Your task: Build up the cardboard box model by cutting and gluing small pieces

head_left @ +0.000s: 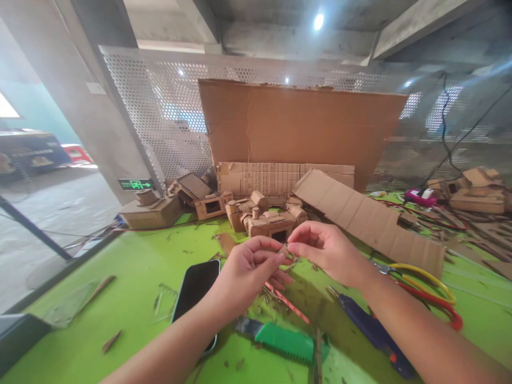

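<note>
My left hand (256, 263) pinches a small piece of cardboard (285, 250) between thumb and fingers, above the green table (132, 298). The fingertips of my right hand (320, 246) are closed at the piece's other side, where a thin pale strip or loop seems to hang. Just behind both hands sits a cardboard model (272, 221) with rolled tubes and a dark square opening. Beneath them lie a pink striped stick (290, 304) and a green-handled knife (284, 341). A phone (198, 290) with a dark screen is partly covered by my left forearm.
By my right forearm are a blue glue gun (372, 333) and scissors with yellow and red handles (430, 290). A long cardboard strip (368, 224) slants across the right. A large cardboard panel (300, 125) stands at the back. Cardboard boxes (150, 210) sit at the left edge.
</note>
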Demonstrator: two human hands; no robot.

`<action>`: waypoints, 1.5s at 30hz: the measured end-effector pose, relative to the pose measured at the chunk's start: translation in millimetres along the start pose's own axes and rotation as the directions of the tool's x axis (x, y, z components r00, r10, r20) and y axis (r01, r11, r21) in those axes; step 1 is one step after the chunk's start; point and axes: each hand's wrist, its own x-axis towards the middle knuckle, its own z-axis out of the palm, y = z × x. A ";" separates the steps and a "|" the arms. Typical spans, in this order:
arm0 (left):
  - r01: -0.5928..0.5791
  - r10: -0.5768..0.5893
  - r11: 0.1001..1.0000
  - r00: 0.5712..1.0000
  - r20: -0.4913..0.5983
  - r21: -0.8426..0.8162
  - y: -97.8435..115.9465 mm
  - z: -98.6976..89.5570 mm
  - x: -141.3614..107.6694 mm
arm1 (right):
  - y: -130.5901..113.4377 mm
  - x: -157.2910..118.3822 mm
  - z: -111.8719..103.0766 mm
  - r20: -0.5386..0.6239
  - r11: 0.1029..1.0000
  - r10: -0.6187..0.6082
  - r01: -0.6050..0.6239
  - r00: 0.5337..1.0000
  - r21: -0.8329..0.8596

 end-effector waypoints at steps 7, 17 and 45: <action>-0.029 0.022 0.995 0.997 0.072 0.092 -7.0 6.4 -4.5 | -1.8 -4.4 -0.4 0.017 0.991 -0.046 0.047 0.999 -0.124; 0.003 0.004 0.991 0.999 -0.050 0.134 -11.8 4.3 2.1 | 12.1 -3.0 -49.0 -0.089 0.821 0.003 -0.053 0.996 -0.568; -0.045 0.066 0.991 0.983 -0.169 0.128 -8.0 0.9 4.7 | 54.7 -105.8 -171.6 -0.263 0.335 0.082 -0.276 0.961 -0.901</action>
